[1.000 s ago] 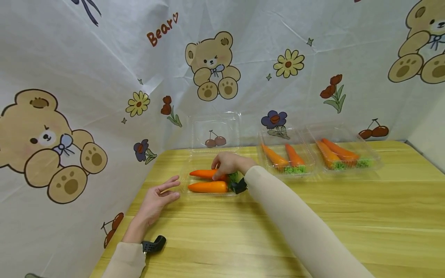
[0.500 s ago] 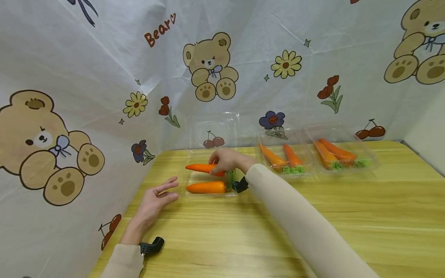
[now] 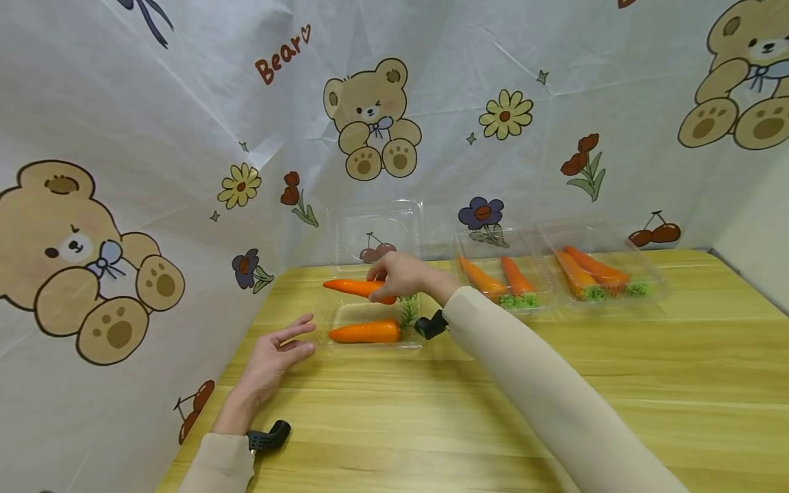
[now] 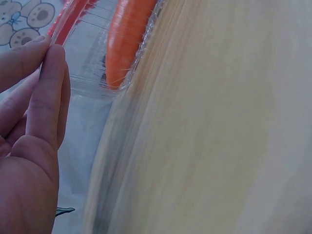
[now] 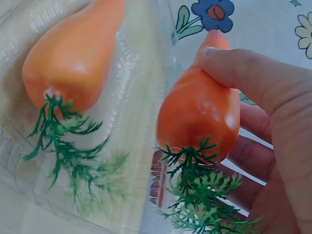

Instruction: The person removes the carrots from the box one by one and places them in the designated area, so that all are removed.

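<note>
My right hand (image 3: 403, 274) pinches an orange carrot (image 5: 197, 114) between thumb and fingers, its green leafy top hanging down in the right wrist view. It is raised over the back of an opened clear plastic clamshell box (image 3: 376, 346), whose lid (image 3: 345, 236) stands up behind. A second orange carrot (image 3: 365, 332) lies in the front of that box, tip to the left. Just off the box's left side is my left hand (image 3: 271, 363), thumb and fingers apart with nothing between them. In the left wrist view its fingertips (image 4: 51, 56) overlap the box edge.
Two more clear boxes stand to the right at the back of the wooden table (image 3: 394, 424): a middle box (image 3: 548, 277) and a far-right box (image 3: 656, 270), each with two carrots and green tops. A bear-print cloth (image 3: 444, 55) hangs close behind and along the left.
The right hand has lifted the back carrot up and away from the front one, tilting it slightly and moving it toward the lid. My left hand has stayed nearly still.
</note>
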Demonstrator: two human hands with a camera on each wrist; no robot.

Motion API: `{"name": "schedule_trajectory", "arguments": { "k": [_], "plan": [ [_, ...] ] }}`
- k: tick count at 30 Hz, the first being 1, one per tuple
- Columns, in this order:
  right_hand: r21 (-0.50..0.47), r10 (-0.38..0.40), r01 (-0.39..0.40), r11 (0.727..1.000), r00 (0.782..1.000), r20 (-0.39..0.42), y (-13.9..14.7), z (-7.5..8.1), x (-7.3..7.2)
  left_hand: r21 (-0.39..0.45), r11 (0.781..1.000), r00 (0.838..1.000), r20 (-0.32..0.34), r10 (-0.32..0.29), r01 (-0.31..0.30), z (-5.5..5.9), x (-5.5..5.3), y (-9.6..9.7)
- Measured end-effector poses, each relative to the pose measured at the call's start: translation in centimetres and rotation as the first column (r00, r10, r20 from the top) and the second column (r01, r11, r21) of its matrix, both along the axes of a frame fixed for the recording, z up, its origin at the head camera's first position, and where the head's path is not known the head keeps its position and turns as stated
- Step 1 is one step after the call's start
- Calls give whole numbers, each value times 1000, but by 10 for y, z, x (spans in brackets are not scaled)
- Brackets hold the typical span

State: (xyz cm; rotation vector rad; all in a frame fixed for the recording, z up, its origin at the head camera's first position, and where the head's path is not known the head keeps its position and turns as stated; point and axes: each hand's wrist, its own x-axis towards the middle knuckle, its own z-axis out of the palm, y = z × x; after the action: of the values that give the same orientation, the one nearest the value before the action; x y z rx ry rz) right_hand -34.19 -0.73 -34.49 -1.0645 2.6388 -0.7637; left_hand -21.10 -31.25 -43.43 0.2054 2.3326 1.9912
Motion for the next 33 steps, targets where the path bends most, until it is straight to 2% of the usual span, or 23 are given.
{"name": "schedule_trajectory", "arguments": {
  "k": [13,22,33],
  "plan": [
    [-17,-34,34,999,999,-16,19,9,6,-10,1000,1000,-4,-1,1,1,0,1],
    [-66,-95,95,993,995,-3,32,12,22,-6,1000,1000,2,11,-11,0,0,0],
    [-50,-149,148,988,989,-16,52,14,41,-10,1000,1000,0,4,-4,-1,0,-1]
  ]
}}
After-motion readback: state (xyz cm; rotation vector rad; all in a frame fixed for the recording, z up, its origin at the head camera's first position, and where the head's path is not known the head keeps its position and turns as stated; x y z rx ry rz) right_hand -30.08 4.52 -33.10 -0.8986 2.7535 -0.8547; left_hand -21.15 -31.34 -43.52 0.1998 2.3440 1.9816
